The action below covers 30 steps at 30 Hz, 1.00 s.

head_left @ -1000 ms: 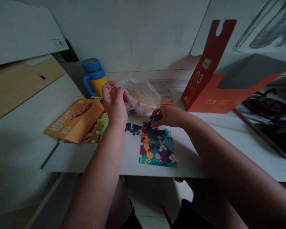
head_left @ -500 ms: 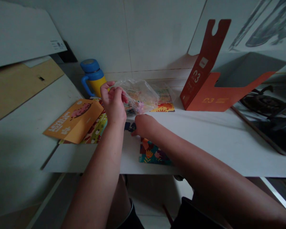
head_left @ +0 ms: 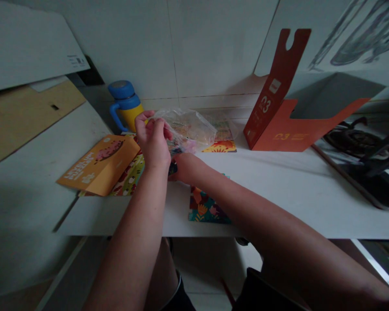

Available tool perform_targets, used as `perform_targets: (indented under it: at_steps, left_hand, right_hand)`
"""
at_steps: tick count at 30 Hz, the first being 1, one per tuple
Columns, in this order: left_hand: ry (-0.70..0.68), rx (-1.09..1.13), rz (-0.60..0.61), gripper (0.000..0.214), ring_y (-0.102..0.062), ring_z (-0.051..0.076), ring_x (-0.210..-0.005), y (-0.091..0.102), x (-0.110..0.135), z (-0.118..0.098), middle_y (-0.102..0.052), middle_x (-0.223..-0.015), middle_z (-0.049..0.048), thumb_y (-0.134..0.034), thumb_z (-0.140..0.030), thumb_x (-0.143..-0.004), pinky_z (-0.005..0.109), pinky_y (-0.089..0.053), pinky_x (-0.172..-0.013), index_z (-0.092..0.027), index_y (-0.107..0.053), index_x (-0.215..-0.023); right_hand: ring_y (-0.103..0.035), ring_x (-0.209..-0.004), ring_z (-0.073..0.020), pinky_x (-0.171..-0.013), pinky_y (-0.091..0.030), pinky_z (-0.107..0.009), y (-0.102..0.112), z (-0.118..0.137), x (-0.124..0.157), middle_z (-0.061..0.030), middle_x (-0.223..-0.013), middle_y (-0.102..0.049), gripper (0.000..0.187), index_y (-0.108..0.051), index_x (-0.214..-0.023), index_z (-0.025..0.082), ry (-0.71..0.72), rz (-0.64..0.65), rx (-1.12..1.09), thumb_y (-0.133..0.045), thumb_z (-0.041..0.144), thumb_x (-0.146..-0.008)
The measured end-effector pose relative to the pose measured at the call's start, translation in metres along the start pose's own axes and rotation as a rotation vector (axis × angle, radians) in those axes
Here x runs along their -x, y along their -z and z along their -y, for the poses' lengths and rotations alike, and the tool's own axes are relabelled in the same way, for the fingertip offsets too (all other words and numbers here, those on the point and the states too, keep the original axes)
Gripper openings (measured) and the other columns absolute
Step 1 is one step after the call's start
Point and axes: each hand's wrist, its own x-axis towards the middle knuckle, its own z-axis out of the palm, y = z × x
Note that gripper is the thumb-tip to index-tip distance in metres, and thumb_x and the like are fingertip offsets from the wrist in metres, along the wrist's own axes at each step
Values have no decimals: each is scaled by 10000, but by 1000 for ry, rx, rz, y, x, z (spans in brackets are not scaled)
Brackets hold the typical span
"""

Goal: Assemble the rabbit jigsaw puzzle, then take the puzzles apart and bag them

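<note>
Two hands at work over a jigsaw: bag held on the left, loose piece at the right fingers

The left hand (head_left: 153,138) is raised above the table (head_left: 272,185), its thumb and fingers closed on the near left edge of a clear plastic bag (head_left: 201,127). Small colourful contents show through the film. The right hand (head_left: 186,166) reaches across to the left, low over the table, just in front of the bag. A dark blue puzzle piece (head_left: 173,168) shows at its fingertips; whether the fingers grip it or only touch it cannot be told. The joined puzzle (head_left: 202,207) lies flat near the table's near edge, partly covered by the right forearm (head_left: 233,190).

Handling, as judged from appearance: the puzzle piece is probably light, thin, stiff card, best pinched by opposite edges, with care for its tabs, which could bend. The joined puzzle would likely part at its seams if lifted by one corner; a flat hand beneath it would suit better. The bag looks soft and slippery, and its rim offers the surest hold.

Surroundings: a booklet (head_left: 100,162) lies on a patterned sheet (head_left: 129,179) at left, with a blue and yellow jug (head_left: 125,106) beyond. A picture card (head_left: 220,146) lies partly behind the bag; an open orange box (head_left: 291,129) stands at far right, beside a stove (head_left: 359,138).
</note>
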Motion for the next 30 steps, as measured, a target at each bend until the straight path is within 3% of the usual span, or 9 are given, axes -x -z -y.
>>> perform_targets:
  at_steps: [3,8,14,20,24,30]
  left_hand:
    - [2,-13,-2,412,-480,110,-524,1,0,0,-559,-743,-67,-778,-468,-807,244,-359,-503,-289,-527,-1080]
    - [-7,-9,21,398,-493,111,-521,3,-1,1,-567,-743,-70,-773,-473,-829,250,-363,-509,-294,-530,-1089]
    - [2,25,17,364,-480,105,-522,1,-1,-1,-558,-719,-73,-782,-414,-830,245,-366,-495,-290,-539,-1071]
    - [5,29,-14,422,-476,95,-513,1,-2,1,-578,-738,-77,-792,-455,-816,237,-371,-500,-277,-536,-1101]
    - [14,46,1,397,-499,104,-517,1,-1,1,-579,-737,-76,-796,-417,-810,243,-371,-495,-288,-540,-1084]
    - [0,24,9,425,-527,106,-530,1,0,2,-579,-732,-73,-813,-455,-823,232,-385,-481,-281,-551,-1108]
  right_hand:
    - [-765,-1141,-315,-951,-571,-321,-4,11,-5,-186,-1249,-797,437,-782,-1297,143,1,-31,8,-763,362,-920]
    - [-775,-1115,-329,-917,-597,-338,-3,19,-8,-198,-1235,-799,358,-807,-1236,115,-38,-2,14,-693,298,-950]
    - [-767,-1114,-305,-881,-564,-291,-8,16,-1,-176,-1220,-807,411,-800,-1224,141,-16,-6,-29,-740,417,-925]
    - [-762,-1017,-290,-773,-521,-305,13,-28,28,-123,-1141,-820,463,-796,-1179,180,-98,62,-26,-810,511,-856]
    - [-718,-1188,-347,-863,-527,-340,29,-65,40,-155,-1334,-757,681,-741,-1338,176,-202,103,122,-907,493,-759]
    - [-721,-1143,-331,-832,-516,-335,24,-78,41,-127,-1273,-770,654,-745,-1281,212,-188,106,95,-933,488,-719]
